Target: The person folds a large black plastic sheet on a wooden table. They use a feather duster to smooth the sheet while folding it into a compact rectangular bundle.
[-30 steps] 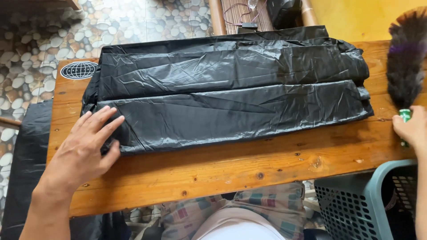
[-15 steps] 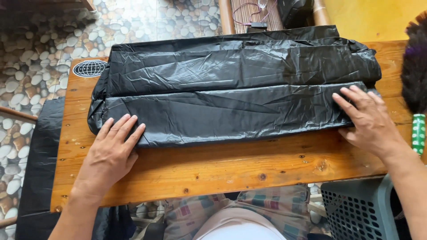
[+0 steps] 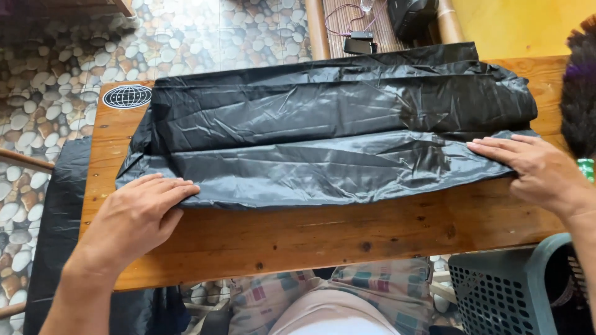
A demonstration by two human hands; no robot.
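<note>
At nine o'clock a second sheet of black plastic hangs off the left end of the bench, down over the pebble floor. My left hand lies flat and released at about seven o'clock, palm down, fingers together and pointing toward two o'clock, their tips pressing the near left corner of the folded black plastic bag; it grips nothing. Above it, at ten o'clock on the wood, sits an oval globe sticker, just beside the bag's far left corner. The bag itself lies lengthwise across the middle of the bench, folded into two long bands, the near band lapped over the far one, its surface creased and shiny, with a strip of bare wood between its near edge and me. At twelve o'clock, beyond the bench, a small dark box with a thin cable rests on a slatted surface. My right hand rests at three o'clock, also open and flat, fingertips laid on the bag's near right corner and pointing toward nine o'clock. Just beyond it a dark feather duster lies at the bench's right end, and at five o'clock a grey-green plastic basket stands below the bench edge.
</note>
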